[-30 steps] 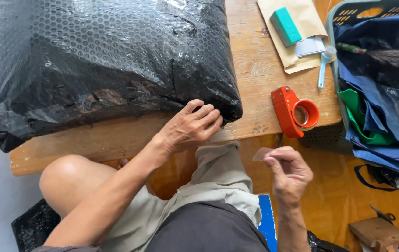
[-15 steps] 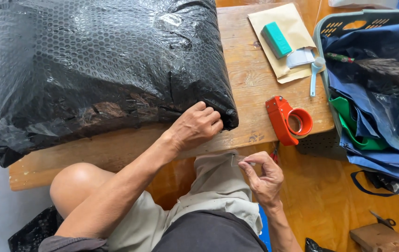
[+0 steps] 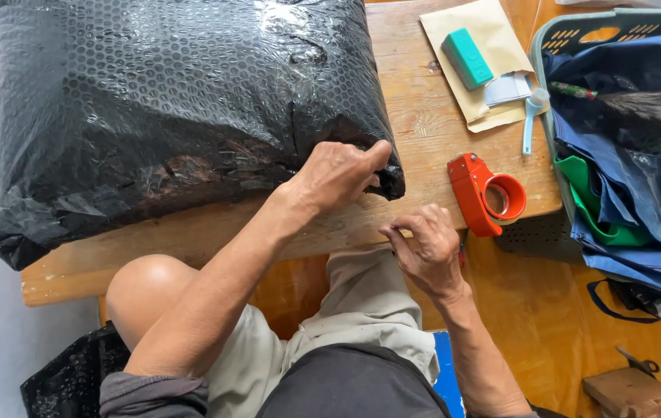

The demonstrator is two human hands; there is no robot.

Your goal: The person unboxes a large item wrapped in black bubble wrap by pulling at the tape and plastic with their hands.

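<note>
— Wooden planks make up the worktop point(image 3: 423, 124), and a big parcel wrapped in black bubble wrap point(image 3: 168, 116) takes nearly all of it, from the far edge almost to the near one.

— How much free room is left?

— Only a bare strip along the near edge and a patch toward the right edge. On that patch lie a brown envelope point(image 3: 493, 46) with a teal block point(image 3: 467, 58) on it and a small clear scoop point(image 3: 531, 116). An orange tape dispenser point(image 3: 489, 193) sits at the near right corner.

— And the hands?

— Left hand point(image 3: 338, 174) presses on the parcel's near right corner, fingers curled onto the wrap. Right hand point(image 3: 427, 248) hovers at the near edge, just beside the dispenser, thumb and fingers pinched narrowly together; what they pinch is too small to tell.

— What crowds the right side?

— Beyond the right edge stands a green-grey basket point(image 3: 624, 23) stuffed with blue cloth point(image 3: 616, 155). An orange-brown floor shows below.
</note>
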